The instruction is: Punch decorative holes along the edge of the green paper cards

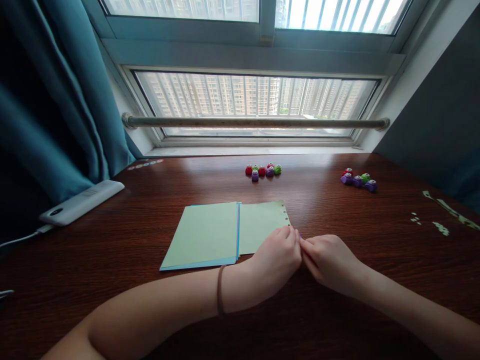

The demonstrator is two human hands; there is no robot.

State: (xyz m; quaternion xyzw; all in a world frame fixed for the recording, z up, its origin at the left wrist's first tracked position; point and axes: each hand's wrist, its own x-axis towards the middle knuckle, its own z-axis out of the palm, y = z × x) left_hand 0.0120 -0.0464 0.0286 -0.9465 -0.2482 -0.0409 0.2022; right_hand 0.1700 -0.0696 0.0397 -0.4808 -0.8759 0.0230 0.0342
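Observation:
A single pale green sheet of paper [261,220] lies in front of me, small holes punched along its right edge. My left hand [279,255] is closed over the sheet's lower right corner. Pressed up against it, my right hand [330,260] is closed, its fingertips meeting the left hand's. A sliver of a small purple paper punch [301,237] shows between the fingers; the rest is hidden. To the left, a stack of coloured paper [210,232] has pale green on top and blue below, beside the single sheet.
Small red, green and purple paper punches stand in two groups, one group [262,171] at the back middle, another [358,181] at the back right. Green paper strips [452,210] and cut-out bits [440,228] lie far right. A white power bank [82,202] with a cable sits left.

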